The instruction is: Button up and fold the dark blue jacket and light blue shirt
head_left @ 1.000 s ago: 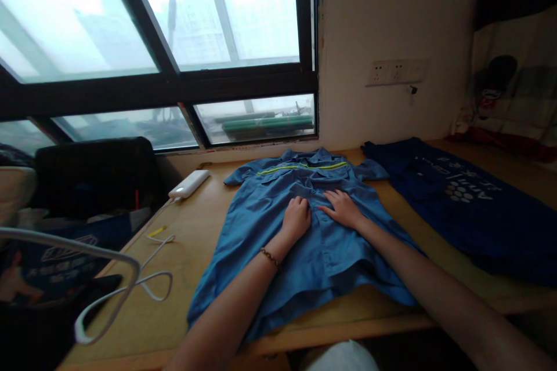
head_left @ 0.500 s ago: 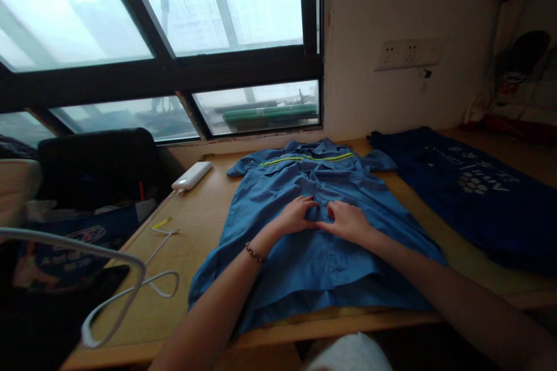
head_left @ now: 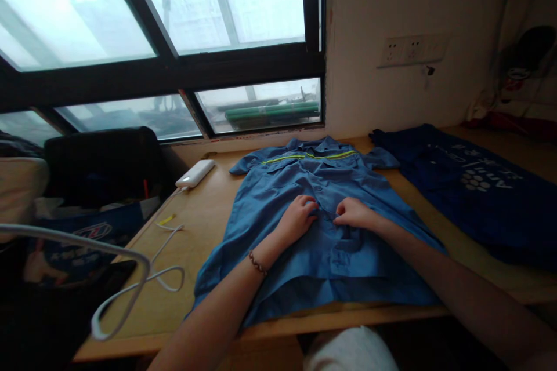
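A blue short-sleeved shirt (head_left: 270, 197) with a yellow-green stripe across the chest lies front up on the wooden table, collar toward the wall. My left hand (head_left: 299, 217) rests on the middle of its front, fingers curled onto the edge of the button placket. Just to the right, my right hand (head_left: 354, 213) pinches the placket between thumb and fingers, and the cloth there is drawn into small folds. A narrow gap separates the two hands. Whether a button sits in the fingers is too small to tell.
A dark blue garment with white print (head_left: 461, 185) lies at the right. On the left are a white power bank (head_left: 195, 174) and its white cable (head_left: 167, 272), which loops over the table (head_left: 191, 243) edge. A window and wall sockets (head_left: 411, 51) are behind.
My right hand has moved slightly right, away from my left hand, and now pinches the cloth. The hands' thumbs were together before. My left hand has stayed nearly in place.
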